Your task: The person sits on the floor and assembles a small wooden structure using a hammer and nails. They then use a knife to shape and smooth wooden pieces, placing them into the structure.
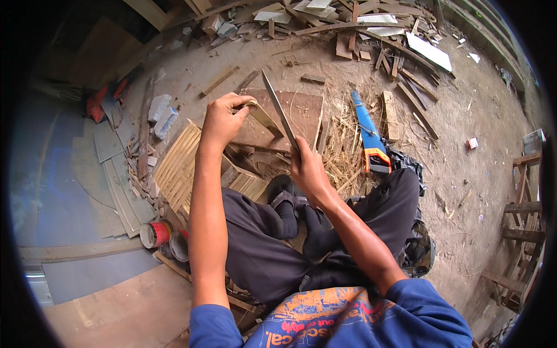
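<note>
My left hand (223, 120) is closed, pinching the upper end of a flat, pale strip of bamboo or wood (266, 120). The strip slants down to the right above a brown board (304, 107) on the ground. My right hand (310, 171) is wrapped round the handle of a long knife (277, 104), its narrow grey blade pointing up and to the left. The lower end of the strip comes close to the blade near my right fist; whether they touch I cannot tell. The knife's handle is mostly hidden by my fingers.
Bundled pale slats (180, 165) lie left of my legs. Right of the board are thin shavings (339, 136) and a blue handsaw (366, 124) with an orange and black handle. Tins (155, 234) stand at lower left. Scrap wood (371, 29) is heaped at the far side.
</note>
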Motion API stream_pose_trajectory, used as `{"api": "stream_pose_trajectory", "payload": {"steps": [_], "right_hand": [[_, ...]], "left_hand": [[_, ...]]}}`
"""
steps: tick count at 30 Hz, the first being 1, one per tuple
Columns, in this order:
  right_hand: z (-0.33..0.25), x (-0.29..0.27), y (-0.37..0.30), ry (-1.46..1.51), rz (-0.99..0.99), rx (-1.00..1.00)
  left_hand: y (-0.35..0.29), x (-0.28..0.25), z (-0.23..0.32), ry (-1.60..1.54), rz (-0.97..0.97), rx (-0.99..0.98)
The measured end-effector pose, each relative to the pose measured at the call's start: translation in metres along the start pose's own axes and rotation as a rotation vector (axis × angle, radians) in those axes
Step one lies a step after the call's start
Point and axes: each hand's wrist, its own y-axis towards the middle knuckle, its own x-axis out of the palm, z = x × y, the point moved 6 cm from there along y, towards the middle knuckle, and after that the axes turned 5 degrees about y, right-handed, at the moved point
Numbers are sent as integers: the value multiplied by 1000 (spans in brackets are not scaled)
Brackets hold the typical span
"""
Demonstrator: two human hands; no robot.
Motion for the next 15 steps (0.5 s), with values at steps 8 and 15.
{"api": "stream_pose_trajectory", "payload": {"steps": [8, 15], "right_hand": [[-44, 5, 15, -37, -54, -104], [120, 18, -32, -281, -141, 151]], "left_hand": [[-4, -4, -6, 20, 11, -28], [-3, -2, -7, 32, 17, -67]]}}
